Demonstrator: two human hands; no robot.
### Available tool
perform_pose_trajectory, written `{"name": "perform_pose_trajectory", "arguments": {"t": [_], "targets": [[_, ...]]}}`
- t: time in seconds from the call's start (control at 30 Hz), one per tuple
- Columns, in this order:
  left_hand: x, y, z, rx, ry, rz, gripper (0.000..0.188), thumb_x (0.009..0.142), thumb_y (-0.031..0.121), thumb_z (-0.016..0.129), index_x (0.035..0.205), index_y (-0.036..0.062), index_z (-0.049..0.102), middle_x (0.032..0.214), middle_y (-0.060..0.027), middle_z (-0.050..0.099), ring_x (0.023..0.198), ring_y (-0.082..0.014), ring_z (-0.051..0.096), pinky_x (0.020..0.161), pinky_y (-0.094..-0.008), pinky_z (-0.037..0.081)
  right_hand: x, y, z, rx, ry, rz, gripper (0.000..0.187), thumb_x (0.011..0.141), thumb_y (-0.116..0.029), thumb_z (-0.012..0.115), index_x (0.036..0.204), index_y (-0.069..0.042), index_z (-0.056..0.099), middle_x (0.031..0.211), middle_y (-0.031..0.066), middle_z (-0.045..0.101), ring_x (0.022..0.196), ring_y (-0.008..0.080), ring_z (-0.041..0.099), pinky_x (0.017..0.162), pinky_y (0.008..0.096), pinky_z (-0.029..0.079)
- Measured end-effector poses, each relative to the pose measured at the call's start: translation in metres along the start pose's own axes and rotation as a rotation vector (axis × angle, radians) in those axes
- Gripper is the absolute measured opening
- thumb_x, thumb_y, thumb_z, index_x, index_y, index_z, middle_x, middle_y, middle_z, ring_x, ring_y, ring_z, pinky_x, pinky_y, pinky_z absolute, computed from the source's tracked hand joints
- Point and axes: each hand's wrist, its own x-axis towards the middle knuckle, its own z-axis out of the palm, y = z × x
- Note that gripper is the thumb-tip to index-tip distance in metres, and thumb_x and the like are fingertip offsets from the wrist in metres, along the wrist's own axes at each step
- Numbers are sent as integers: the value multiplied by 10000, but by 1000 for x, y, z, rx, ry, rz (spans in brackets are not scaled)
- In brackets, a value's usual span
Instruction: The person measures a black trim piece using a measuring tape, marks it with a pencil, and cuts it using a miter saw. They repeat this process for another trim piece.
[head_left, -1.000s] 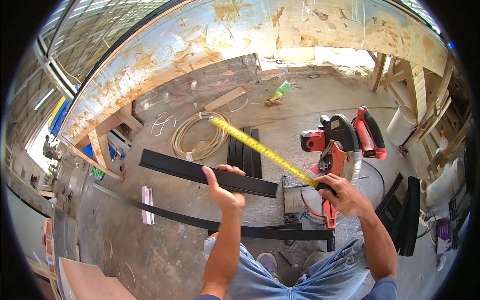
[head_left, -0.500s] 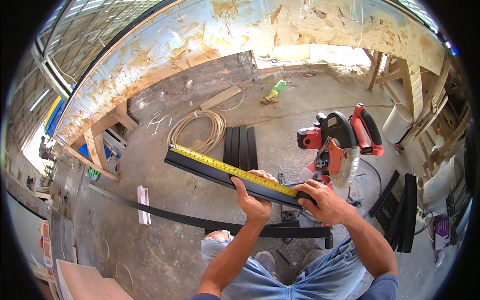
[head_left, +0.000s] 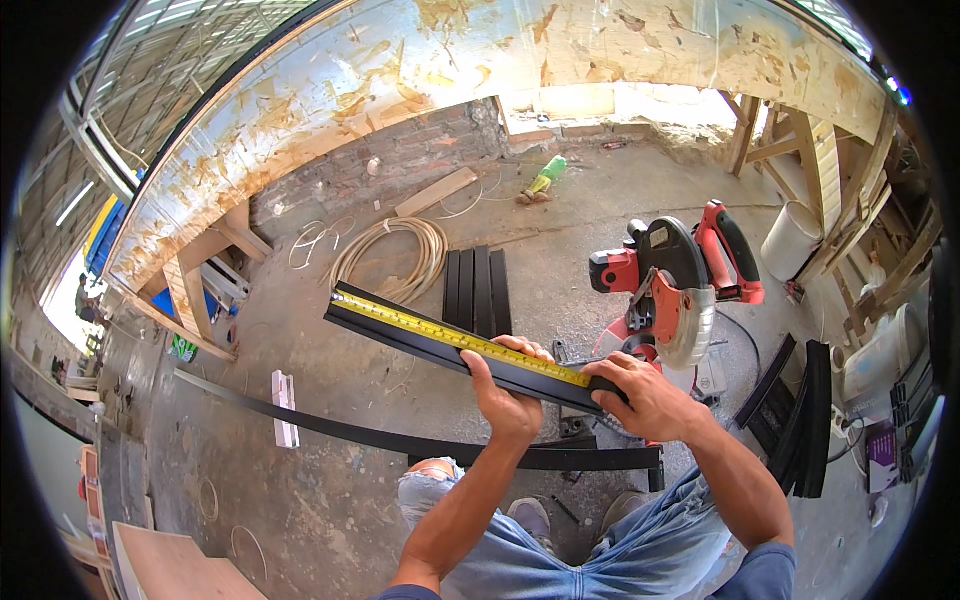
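Note:
A short black profile strip (head_left: 400, 341) is held up across the middle of the view, sloping down to the right. My left hand (head_left: 508, 395) is closed round it near its middle, thumb on the near side and fingers on the far side. Along its top lies the yellow blade of a tape measure (head_left: 440, 332), drawn out to the strip's far left end. The dark tape case is mostly covered by my right hand (head_left: 648, 398), which grips it against the strip's right part. Beyond my right hand, a red and black mitre saw (head_left: 668, 280) stands on the floor.
A long black strip (head_left: 400, 437) runs low across the front of my legs. Several cut black pieces (head_left: 478, 292) lie by a coiled hose (head_left: 430, 245); more black strips (head_left: 800, 420) are at right. A white-pink block (head_left: 285, 408) sits left, a green bottle (head_left: 549, 174) far off.
The view has shifted very slightly. The strip's left end has dropped away a little from the tape blade's hooked end; both hands keep their hold.

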Motion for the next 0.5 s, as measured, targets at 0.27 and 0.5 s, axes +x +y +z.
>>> {"name": "perform_pose_trajectory", "arguments": {"t": [0.27,0.5], "targets": [[13,32,2,-36,26,114,749,890,768,464,952,39,626,836,-95,588,799,-230,559,806,-387,474,-1,-20,-11,-11,40,20,432,926,-202,628,1307,-21,537,1062,204,568,1047,373,561,921,457,462],[18,78,-10,-78,73,215,716,920,742,452,966,35,548,870,-93,500,855,-227,491,843,-375,451,-12,-9,-20,-225,175,-56,413,879,-160,653,1258,-16,573,1049,177,566,1063,351,565,931,447,462]]}}
